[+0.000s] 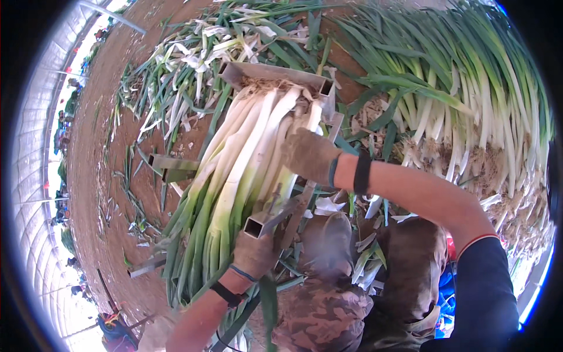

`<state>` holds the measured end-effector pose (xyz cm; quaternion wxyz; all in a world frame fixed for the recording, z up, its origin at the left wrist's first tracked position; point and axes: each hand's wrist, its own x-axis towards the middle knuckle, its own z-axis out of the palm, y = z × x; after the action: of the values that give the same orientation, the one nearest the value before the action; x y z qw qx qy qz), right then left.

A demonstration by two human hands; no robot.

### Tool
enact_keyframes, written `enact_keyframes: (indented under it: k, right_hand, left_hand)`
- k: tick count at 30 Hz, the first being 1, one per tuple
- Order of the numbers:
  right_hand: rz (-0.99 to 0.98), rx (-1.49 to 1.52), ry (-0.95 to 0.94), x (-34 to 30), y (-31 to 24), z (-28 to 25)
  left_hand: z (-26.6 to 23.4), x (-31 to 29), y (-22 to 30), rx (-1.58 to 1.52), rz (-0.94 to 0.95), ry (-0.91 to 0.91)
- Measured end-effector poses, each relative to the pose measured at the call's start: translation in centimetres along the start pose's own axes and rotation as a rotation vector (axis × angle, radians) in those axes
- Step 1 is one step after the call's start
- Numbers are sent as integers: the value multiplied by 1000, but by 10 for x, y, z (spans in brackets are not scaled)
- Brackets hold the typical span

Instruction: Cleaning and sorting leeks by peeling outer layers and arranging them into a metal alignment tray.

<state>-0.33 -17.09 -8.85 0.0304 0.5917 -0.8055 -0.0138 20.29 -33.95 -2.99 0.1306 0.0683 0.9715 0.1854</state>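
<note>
A thick bundle of long green onions [234, 170] lies in a metal frame [275, 73], its roots against the far plate and its green leaves toward me. My right hand [309, 155], in a brown glove, is closed at the right edge of the white stalks, with its fingertips partly hidden. Beside the green part, my gloved left hand [255, 253] is closed just below the open end of a square metal tube [258, 224]. What its fingers hold is hidden. The tube sits at the bundle's right side, near a threaded bolt [275, 196].
A large pile of untrimmed green onions [451, 88] lies to the right, roots toward me. Stripped leaves [199, 58] cover soil at the far left. Metal bars [173, 164] stick out left of the bundle. My knees [328, 246] are close below the frame.
</note>
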Motion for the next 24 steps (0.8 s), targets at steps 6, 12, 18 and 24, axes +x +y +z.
enact_keyframes:
  k: [6, 12, 18, 24]
  right_hand:
    - [35, 267, 429, 61, 38, -30]
    - [141, 270, -69, 42, 26, -16]
    - [89, 184, 267, 15, 18, 22]
    - [216, 208, 50, 29, 2, 1]
  left_hand:
    - [-13, -3, 16, -36, -38, 31]
    - [-66, -27, 27, 260, 85, 142]
    - [-72, -3, -31, 421, -113, 312]
    - [-35, -11, -54, 532, -129, 250]
